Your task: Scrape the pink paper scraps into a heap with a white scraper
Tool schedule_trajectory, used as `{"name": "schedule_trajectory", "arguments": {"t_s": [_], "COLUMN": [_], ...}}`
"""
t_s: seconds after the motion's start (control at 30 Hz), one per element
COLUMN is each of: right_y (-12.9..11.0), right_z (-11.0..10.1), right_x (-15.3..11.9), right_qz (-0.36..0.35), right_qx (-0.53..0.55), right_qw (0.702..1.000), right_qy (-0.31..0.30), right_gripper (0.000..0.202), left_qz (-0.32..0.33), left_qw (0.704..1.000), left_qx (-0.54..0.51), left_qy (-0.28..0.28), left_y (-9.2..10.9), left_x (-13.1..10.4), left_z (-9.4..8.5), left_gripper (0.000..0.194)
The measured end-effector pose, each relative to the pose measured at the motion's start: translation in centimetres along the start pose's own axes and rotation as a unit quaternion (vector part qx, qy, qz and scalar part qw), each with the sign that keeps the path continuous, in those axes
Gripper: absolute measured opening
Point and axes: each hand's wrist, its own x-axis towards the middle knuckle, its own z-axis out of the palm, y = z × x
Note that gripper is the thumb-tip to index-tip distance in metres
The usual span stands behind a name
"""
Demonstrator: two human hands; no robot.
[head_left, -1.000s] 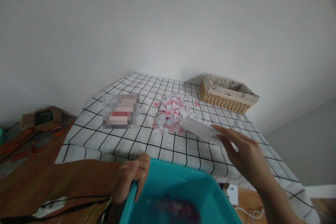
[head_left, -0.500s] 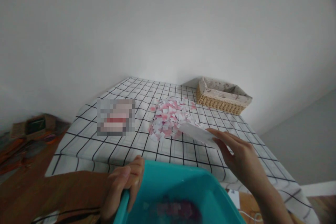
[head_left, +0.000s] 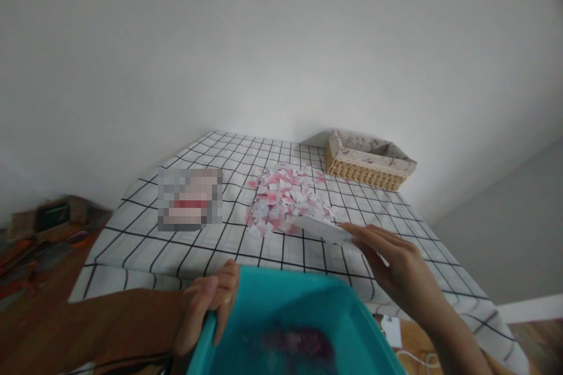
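My left hand grips the left rim of a teal plastic bin, fingers wrapped over its edge. The bin is against the table's front edge, and blurred dark pink and whitish bits lie in its bottom. In my right hand is a flat white card-like piece, pinched at its right end. Its far end touches or overlaps the near right side of a pile of white and pink paper scraps on the table.
A woven basket with a patterned cloth lining stands at the back right of the table with its checked tablecloth. A pixelated item lies at the left. Boxes sit on the floor at left; a white cable is at lower right.
My right hand and the white piece have shifted slightly left and down in the view. The left hand keeps its hold on the bin. The whole view has shifted a little.
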Motion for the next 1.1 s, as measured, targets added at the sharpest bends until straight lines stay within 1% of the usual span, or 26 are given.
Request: {"name": "schedule_trajectory", "arguments": {"t_s": [0.07,0.2,0.33,0.5,0.6,0.7,0.87,0.97,1.03,1.1], "right_y": [-0.1,-0.2,-0.5,-0.8,-0.8,-1.0,-1.1,-1.0,-0.9,-1.0], "right_z": [-0.1,-0.4,-0.7,-0.6,-0.2,0.0,0.0,0.1,0.1,0.1], "right_x": [0.0,0.1,0.3,0.8,1.2,1.4,1.5,1.6,1.6,1.5], "right_qz": [-0.007,0.017,-0.011,-0.016,-0.014,0.0,-0.013,-0.002,-0.001,-0.008], "right_qx": [0.006,-0.008,0.03,0.042,0.038,0.026,0.027,0.0,0.006,0.023], "right_qw": [1.0,1.0,0.999,0.999,0.999,1.0,0.999,1.0,1.0,1.0], "right_qy": [-0.001,0.016,-0.018,-0.016,-0.029,-0.018,-0.026,-0.007,0.004,-0.004], "right_gripper": [0.032,0.03,0.033,0.032,0.034,0.034,0.034,0.033,0.032,0.033], "left_qz": [-0.001,-0.014,-0.017,0.013,0.011,0.0,-0.012,-0.004,0.006,0.009], "left_qw": [1.0,1.0,1.0,1.0,1.0,1.0,1.0,1.0,1.0,1.0], "left_qx": [0.001,-0.002,-0.008,-0.005,0.003,0.005,0.008,-0.003,-0.007,-0.01], "left_qy": [0.0,0.003,-0.002,-0.011,-0.02,-0.011,-0.015,-0.018,-0.026,-0.026], "left_y": [0.0,0.0,0.1,0.0,0.0,0.0,0.1,0.0,-0.2,-0.4], "left_x": [0.0,0.0,0.0,0.2,0.2,0.1,0.0,0.0,0.0,-0.1], "left_z": [0.0,0.0,-0.1,-0.2,-0.3,-0.3,-0.3,-0.4,-0.5,-0.4], "left_gripper": [0.065,0.068,0.066,0.064,0.065,0.066,0.066,0.065,0.063,0.061]}}
